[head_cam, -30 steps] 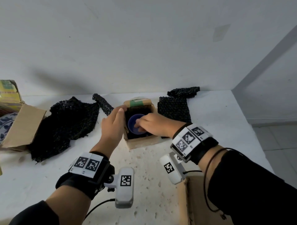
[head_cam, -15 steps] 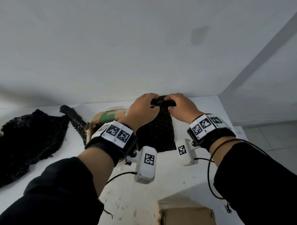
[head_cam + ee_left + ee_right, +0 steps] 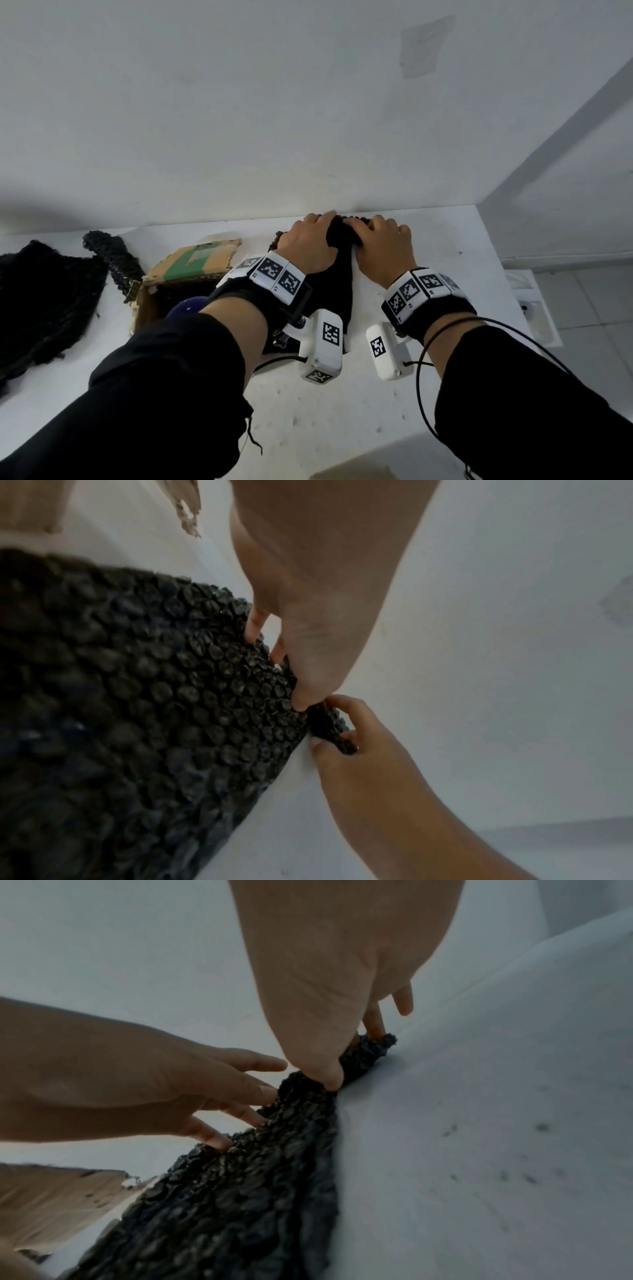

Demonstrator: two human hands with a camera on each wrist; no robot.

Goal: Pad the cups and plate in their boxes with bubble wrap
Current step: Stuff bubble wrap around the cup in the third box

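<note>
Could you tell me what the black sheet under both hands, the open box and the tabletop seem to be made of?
Black sheet: plastic bubble wrap, slightly glossy; rows of small raised bubbles show in both wrist views.
Open box: brown corrugated cardboard, matt, with torn flap edges and green tape.
Tabletop: white, hard, matt, with dark specks; possibly stone or painted board, unclear.
</note>
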